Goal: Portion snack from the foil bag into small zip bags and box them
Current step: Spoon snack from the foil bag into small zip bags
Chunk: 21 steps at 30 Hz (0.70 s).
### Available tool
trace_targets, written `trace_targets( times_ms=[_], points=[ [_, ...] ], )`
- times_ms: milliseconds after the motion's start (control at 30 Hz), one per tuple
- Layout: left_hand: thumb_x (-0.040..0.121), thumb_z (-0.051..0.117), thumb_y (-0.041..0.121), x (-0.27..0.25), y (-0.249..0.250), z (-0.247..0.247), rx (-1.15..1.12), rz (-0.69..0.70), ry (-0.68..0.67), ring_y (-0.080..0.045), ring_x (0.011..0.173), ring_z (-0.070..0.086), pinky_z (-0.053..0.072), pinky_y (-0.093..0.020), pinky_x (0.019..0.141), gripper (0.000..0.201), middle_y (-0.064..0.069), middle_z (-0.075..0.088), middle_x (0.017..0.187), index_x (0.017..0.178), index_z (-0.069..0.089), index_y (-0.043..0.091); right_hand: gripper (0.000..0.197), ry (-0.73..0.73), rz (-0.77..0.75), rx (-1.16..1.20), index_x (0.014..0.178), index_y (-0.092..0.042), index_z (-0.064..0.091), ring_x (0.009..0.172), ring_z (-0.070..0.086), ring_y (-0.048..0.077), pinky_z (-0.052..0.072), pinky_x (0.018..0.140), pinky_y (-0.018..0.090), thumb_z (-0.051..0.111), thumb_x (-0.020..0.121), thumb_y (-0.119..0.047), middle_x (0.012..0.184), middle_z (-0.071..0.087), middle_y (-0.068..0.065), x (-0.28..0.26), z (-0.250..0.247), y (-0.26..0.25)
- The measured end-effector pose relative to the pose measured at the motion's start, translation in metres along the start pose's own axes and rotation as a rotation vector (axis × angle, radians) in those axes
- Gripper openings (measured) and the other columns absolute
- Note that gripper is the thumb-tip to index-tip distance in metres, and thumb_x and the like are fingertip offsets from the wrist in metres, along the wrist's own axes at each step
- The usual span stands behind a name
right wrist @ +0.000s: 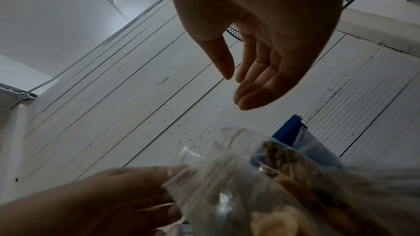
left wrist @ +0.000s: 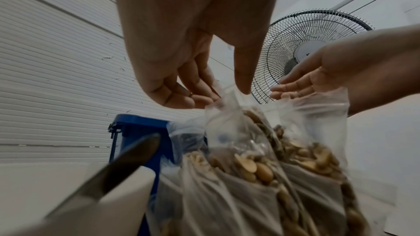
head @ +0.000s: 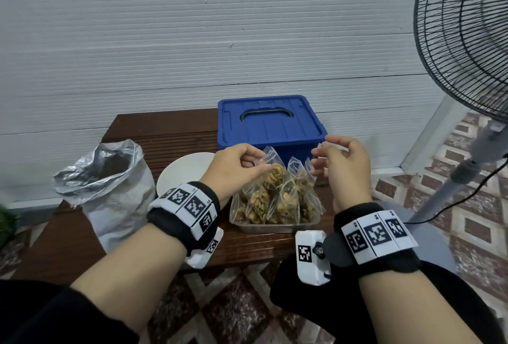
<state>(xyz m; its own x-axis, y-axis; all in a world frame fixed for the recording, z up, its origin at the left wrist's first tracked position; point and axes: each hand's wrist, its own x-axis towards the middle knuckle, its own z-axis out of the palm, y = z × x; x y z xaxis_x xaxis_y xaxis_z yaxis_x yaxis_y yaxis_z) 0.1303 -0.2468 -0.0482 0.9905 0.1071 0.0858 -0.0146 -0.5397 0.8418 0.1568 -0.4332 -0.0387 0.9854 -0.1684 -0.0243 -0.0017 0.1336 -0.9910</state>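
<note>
While the left hand (head: 233, 167) pinches the top edge of one small zip bag (head: 270, 163) between thumb and fingertips at the centre of the head view, the right hand (head: 343, 167) hovers just to the right of it with its fingers loosely spread and bent, gripping nothing. In the left wrist view the thumb and fingers (left wrist: 200, 96) close on the clear plastic lip of the bag, and the right hand (left wrist: 318, 80) shows at the right of that frame, palm open above another bag's top. In the right wrist view the right hand (right wrist: 261, 64) hangs relaxed in the upper middle, apart from the bags below it.

The pinched bag stands among a cluster of filled zip bags (head: 275, 198) packed upright in a shallow metal tray (head: 277, 227), just below the centre of the head view. Each holds pale brown snack pieces. Directly behind the tray, higher in the frame, sits a blue box (head: 270, 126) with its lid on and a dark handle lying flat on top. A white bowl (head: 184, 173) lies left of the tray, partly hidden by the left wrist, and the crumpled foil bag (head: 110, 192) stands open at the left of the frame. All rest on a dark wooden table (head: 165, 135). A standing fan (head: 467, 41) fills the upper right corner.
</note>
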Motion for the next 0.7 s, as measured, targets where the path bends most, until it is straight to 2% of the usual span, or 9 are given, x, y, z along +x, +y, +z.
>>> trace_targets(
  times_ms=[167,333,500,600,700],
  points=[
    [0.073,0.081,0.035,-0.003,-0.003,-0.006,0.008,-0.029,-0.069,-0.002,0.085,0.058,0.045,-0.004,0.070,0.042,0.011,0.064,0.098,0.108,0.061,0.026,0.016,0.000,0.001,-0.008,0.097,-0.022,0.056,0.070,0.061,0.016,0.053,0.058,0.028,0.054,0.092,-0.007,0.085,0.067,0.006,0.000,0.004,-0.002],
    [0.071,0.083,0.032,-0.005,-0.003,-0.010,-0.017,-0.026,-0.109,0.000,0.078,0.057,0.045,-0.003,0.067,0.049,0.015,0.061,0.096,0.113,0.059,0.026,0.015,0.000,-0.014,-0.025,0.102,-0.019,0.056,0.070,0.062,0.016,0.051,0.056,0.027,0.054,0.093,-0.008,0.085,0.067,0.005,0.000,0.009,-0.004],
    [0.071,0.083,0.033,-0.006,-0.004,-0.014,-0.031,-0.016,-0.125,0.000,0.079,0.058,0.046,-0.006,0.070,0.057,0.013,0.063,0.099,0.121,0.058,0.022,0.014,0.007,-0.022,-0.046,0.102,-0.019,0.056,0.069,0.063,0.015,0.051,0.059,0.028,0.054,0.093,-0.009,0.085,0.068,0.004,-0.001,0.012,-0.005],
    [0.075,0.078,0.038,-0.008,-0.003,-0.019,-0.025,-0.010,-0.100,-0.003,0.085,0.059,0.047,-0.012,0.074,0.055,0.013,0.065,0.103,0.123,0.057,0.023,0.013,0.017,-0.035,-0.054,0.102,-0.020,0.056,0.068,0.062,0.014,0.049,0.055,0.026,0.055,0.093,-0.010,0.085,0.068,0.004,-0.002,0.013,-0.007],
    [0.082,0.072,0.041,-0.011,-0.001,-0.030,-0.023,-0.002,-0.048,-0.002,0.087,0.059,0.045,-0.009,0.071,0.047,0.012,0.065,0.107,0.124,0.058,0.024,0.013,0.010,-0.055,-0.073,0.103,-0.020,0.056,0.068,0.062,0.012,0.048,0.056,0.025,0.055,0.094,-0.011,0.085,0.068,0.002,-0.003,0.014,-0.008]
  ],
)
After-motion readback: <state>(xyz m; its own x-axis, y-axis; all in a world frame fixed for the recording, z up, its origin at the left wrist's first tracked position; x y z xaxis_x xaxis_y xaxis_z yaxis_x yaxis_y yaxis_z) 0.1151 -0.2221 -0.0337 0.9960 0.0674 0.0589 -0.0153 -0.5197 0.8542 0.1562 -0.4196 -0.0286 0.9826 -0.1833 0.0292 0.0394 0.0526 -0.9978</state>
